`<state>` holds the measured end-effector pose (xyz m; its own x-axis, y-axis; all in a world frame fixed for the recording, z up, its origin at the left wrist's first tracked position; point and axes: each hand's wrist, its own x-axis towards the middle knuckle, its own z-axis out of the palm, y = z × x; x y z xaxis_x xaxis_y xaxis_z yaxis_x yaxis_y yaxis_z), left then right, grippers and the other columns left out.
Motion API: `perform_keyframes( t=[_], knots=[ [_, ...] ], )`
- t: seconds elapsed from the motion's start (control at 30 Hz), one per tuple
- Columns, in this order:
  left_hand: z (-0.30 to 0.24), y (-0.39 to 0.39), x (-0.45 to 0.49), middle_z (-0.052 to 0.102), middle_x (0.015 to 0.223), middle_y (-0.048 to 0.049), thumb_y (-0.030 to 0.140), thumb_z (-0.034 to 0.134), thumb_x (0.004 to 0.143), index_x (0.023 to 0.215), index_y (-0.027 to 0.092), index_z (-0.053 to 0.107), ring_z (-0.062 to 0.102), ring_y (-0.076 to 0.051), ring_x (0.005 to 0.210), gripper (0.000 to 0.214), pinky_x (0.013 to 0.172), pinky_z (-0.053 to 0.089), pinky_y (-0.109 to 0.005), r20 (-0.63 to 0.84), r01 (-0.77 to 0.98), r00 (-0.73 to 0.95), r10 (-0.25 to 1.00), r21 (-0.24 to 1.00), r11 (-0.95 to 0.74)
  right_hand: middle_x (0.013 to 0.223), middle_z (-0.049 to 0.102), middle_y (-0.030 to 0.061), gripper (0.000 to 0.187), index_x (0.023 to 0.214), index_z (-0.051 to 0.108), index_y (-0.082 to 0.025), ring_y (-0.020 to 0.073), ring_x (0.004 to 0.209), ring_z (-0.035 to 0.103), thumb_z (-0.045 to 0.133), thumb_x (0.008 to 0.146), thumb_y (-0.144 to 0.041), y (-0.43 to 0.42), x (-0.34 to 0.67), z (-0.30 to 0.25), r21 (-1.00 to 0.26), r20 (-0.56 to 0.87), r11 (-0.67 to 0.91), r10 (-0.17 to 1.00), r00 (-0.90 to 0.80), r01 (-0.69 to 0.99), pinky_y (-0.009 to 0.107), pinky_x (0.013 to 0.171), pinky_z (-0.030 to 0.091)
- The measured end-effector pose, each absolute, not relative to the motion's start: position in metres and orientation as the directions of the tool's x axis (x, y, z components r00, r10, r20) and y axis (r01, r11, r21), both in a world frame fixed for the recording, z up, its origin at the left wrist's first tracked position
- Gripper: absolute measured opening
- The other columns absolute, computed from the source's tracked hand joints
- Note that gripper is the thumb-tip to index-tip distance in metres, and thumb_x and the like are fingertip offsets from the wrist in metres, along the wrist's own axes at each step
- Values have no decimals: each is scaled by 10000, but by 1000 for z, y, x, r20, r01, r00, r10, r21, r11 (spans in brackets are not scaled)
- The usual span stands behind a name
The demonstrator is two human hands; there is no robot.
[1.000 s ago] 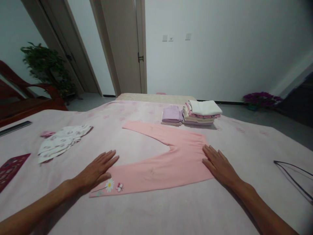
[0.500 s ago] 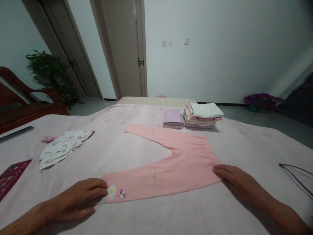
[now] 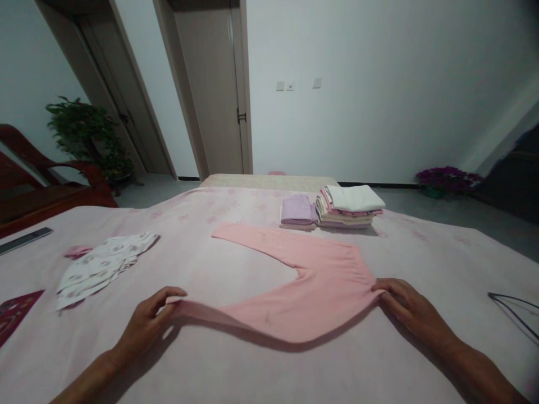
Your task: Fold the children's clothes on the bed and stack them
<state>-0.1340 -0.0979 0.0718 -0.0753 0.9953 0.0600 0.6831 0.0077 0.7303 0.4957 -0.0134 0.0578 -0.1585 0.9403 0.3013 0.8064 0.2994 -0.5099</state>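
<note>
A pair of pink pants [image 3: 311, 280] lies spread sideways over the pale pink bedsheet [image 3: 269, 376], with the gathered waist at the right and both legs pointing left. My left hand [image 3: 154, 314] pinches the hem of the nearer leg and holds it raised off the sheet. At the waist's near corner, my right hand [image 3: 402, 300] is closed on the fabric, lifting it slightly. The near edge sags between my hands and casts a shadow. The far leg rests flat.
Folded purple cloth [image 3: 298, 210] and a taller stack of folded clothes [image 3: 351, 205] sit beyond the pants. At left are a white patterned garment [image 3: 107, 266], a dark red printed item [image 3: 17, 314] and a dark flat device [image 3: 25, 240]. A black cord [image 3: 511, 311] lies at right.
Both hands have closed on the pants and raised the near edge, which lay flat before. The flower print near the hem is now out of sight. The view has tipped slightly upward.
</note>
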Motion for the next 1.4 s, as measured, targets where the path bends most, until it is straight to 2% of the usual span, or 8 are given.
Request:
perform_keyframes(
  t=[0.13,0.3,0.43,0.53,0.77,0.93,1.2,1.4],
  knots=[
    [89,-41,-122,715,919,-39,553,561,850,1015,175,677,649,-211,846,428,723,513,-259,223,586,-295,929,810,-9,824,730,66,330,873,689,-229,242,761,672,548,865,-528,13,481,78,-734,209,100,974,84,671,335,663,550],
    [93,50,-124,710,891,-35,572,507,840,1007,141,684,622,-190,812,495,691,477,-240,280,607,-358,891,795,-6,801,701,41,352,825,680,-196,222,776,632,573,813,-531,70,467,92,-774,285,94,935,212,626,312,693,492],
    [91,109,-127,642,663,-4,564,441,843,944,133,685,568,-167,655,506,570,412,-236,246,701,-360,900,708,87,791,700,34,366,788,683,-182,223,797,634,568,790,-529,114,469,82,-777,287,124,942,173,618,313,742,477],
    [88,141,-127,619,618,1,522,467,841,872,147,684,566,-168,662,435,574,388,-234,239,742,-344,908,662,107,787,709,36,377,795,692,-173,225,784,634,552,789,-522,135,475,69,-756,265,105,952,156,646,324,753,472],
    [64,193,-125,743,896,-56,404,489,874,873,188,695,641,-190,843,299,659,399,-227,165,831,-323,932,521,196,797,737,29,311,774,694,-222,225,781,649,564,793,-504,156,485,43,-588,181,-2,974,134,809,303,708,437],
    [52,214,-123,758,996,-100,416,510,877,881,204,716,678,-233,893,296,661,419,-256,87,859,-339,937,435,271,868,738,39,284,800,703,-241,228,815,648,575,805,-494,163,489,42,-480,154,-2,984,86,877,305,711,430],
    [48,225,-129,759,955,-79,438,557,848,867,213,691,690,-228,875,263,635,411,-256,6,874,-302,953,400,275,919,723,63,305,847,713,-221,245,902,634,565,807,-484,169,504,44,-510,122,124,990,-70,851,325,801,464],
    [47,230,-133,752,1052,-70,367,602,803,1031,211,679,682,-194,891,287,665,418,-234,6,861,-254,967,458,223,879,716,52,314,895,654,-189,221,798,615,585,747,-458,173,510,51,-518,-4,123,989,-146,846,312,715,453]
  ],
)
